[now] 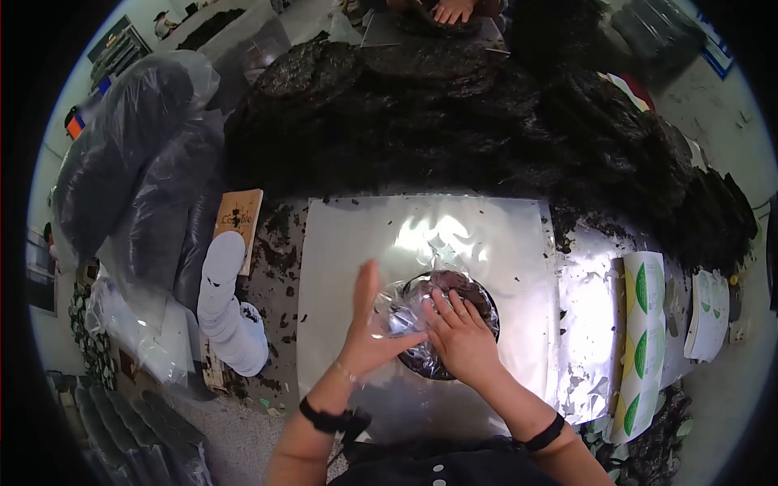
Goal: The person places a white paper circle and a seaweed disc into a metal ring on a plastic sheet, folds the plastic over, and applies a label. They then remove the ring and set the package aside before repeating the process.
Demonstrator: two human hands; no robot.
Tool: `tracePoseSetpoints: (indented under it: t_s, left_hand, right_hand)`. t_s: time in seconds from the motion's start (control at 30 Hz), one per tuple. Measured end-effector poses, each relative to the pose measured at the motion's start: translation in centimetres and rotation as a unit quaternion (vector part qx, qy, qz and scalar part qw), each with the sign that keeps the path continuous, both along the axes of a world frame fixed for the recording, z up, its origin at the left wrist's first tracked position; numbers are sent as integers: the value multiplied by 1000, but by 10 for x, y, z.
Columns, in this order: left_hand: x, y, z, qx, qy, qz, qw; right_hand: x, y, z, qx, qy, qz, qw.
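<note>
A round black-rimmed form (496,312) sits on a pale metal sheet (344,243) in front of me. Dark material shows inside it, with crinkled clear plastic film (401,312) over its left part. My right hand (466,340) lies flat on the film and the dark material, fingers spread. At the form's left edge my left hand (369,332) is raised on its side, fingers stretched upward and slightly blurred. Its thumb reaches right across the film, close to my right hand. What lies under the right palm is hidden.
A long heap of dark, leafy material (389,121) spans the back. White discs (223,292) and a notebook (239,212) lie left, near filled plastic bags (146,138). Green-and-white printed labels (644,340) lie right. Across the heap is another person's hand (452,11).
</note>
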State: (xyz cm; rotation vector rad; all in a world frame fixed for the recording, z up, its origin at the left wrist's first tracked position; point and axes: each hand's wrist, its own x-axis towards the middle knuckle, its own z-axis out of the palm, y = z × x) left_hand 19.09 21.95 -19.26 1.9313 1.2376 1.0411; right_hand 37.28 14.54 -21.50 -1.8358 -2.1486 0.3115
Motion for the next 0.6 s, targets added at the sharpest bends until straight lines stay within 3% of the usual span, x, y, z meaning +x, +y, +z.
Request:
tracePoseSetpoints:
  t_s: [0.07,0.13,0.17,0.2,0.27,0.3,0.33,0.4,0.5,0.53,0.6]
  left_hand:
    - [20,41,-1,-75,-117,-82,987]
    - [33,57,13,-193,-63,-248,947]
    - [29,58,-1,10,2,-282,959]
    - [29,56,-9,3,2,-291,957]
    - [25,50,-20,131,-5,-379,916]
    - [23,51,-22,124,-4,-378,918]
    - [23,49,-22,123,25,-396,910]
    - [22,46,-21,120,57,-411,902]
    - [24,47,-20,90,173,-411,890]
    - [22,46,-13,98,176,-409,890]
    - [20,41,1,106,51,-274,954]
  right_hand:
    - [4,11,0,-5,5,4,1000]
    - [12,11,-1,-27,41,22,999]
    - [17,13,10,-47,45,35,997]
    - [21,13,13,-54,47,26,997]
    - [25,7,11,-23,243,-12,970]
    - [23,0,7,26,320,-66,945]
    - [27,-5,3,73,389,-53,917]
    - [23,-7,-6,151,371,-86,912]
    - [20,0,3,136,323,-84,933]
    - [21,0,6,144,323,-80,932]
    - [25,-3,11,130,293,-71,945]
